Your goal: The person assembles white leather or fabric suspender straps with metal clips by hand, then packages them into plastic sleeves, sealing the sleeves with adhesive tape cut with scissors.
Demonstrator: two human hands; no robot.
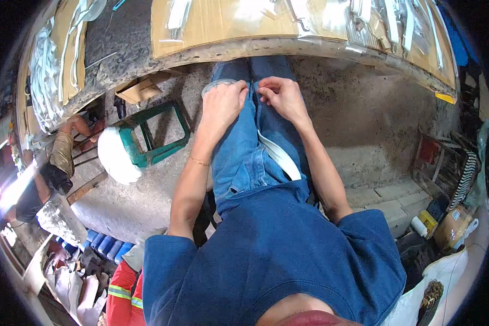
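My left hand [222,106] is closed over my left thigh, its fingers curled against a clear round plastic rim [216,83], perhaps a tub. What its fingertips grip is hidden. Just across from it, my right hand [285,101] is closed with thumb and fingers pinched together; anything in the pinch is too small to make out. The two hands are a short gap apart, above my jeans [235,165]. A white strap [280,157] lies over my lap, curving from my waist toward the gap between my thighs. Its far end is not clear.
A worktable edge [244,48] crosses ahead, with cardboard [228,22] and plastic-wrapped white pieces [46,81] on top. At left stand a green-framed stool [160,155] with a white end and an open cardboard box [140,90]. Another person [60,157] sits far left. Boxes [453,225] lie right.
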